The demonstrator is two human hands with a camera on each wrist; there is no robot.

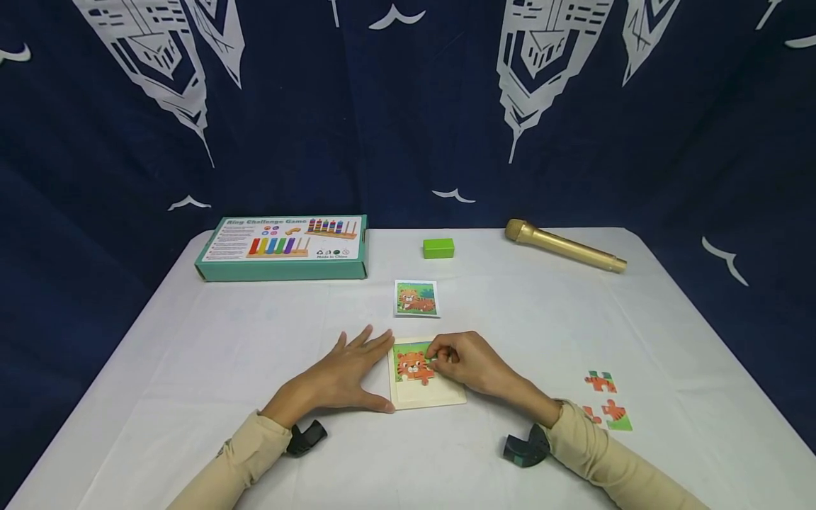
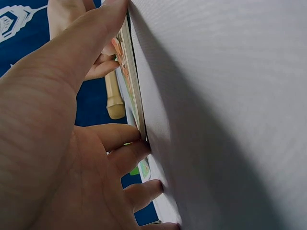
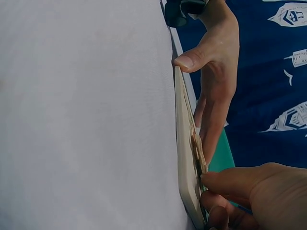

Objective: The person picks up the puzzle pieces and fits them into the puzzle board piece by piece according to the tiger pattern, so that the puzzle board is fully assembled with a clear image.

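A pale wooden puzzle board (image 1: 433,400) lies flat on the table between both hands. Joined tiger puzzle pieces (image 1: 410,363) fill its upper left part. My left hand (image 1: 344,372) is spread, thumb and fingertips right at the board's left edge; the left wrist view shows those fingers (image 2: 132,155) resting beside it. Over the right side of the picture, my right hand (image 1: 474,365) pinches a puzzle piece between thumb and curled fingers, and most of that piece is hidden. Seen from the right wrist, the right fingertips (image 3: 207,179) are close over the board.
Loose puzzle pieces (image 1: 601,382) lie right of the right forearm, with another green-cornered piece (image 1: 618,418) nearer. Behind the board is a tiger picture card (image 1: 417,299). Farther back are a game box (image 1: 283,273), a green block (image 1: 438,248) and a gold microphone (image 1: 567,246).
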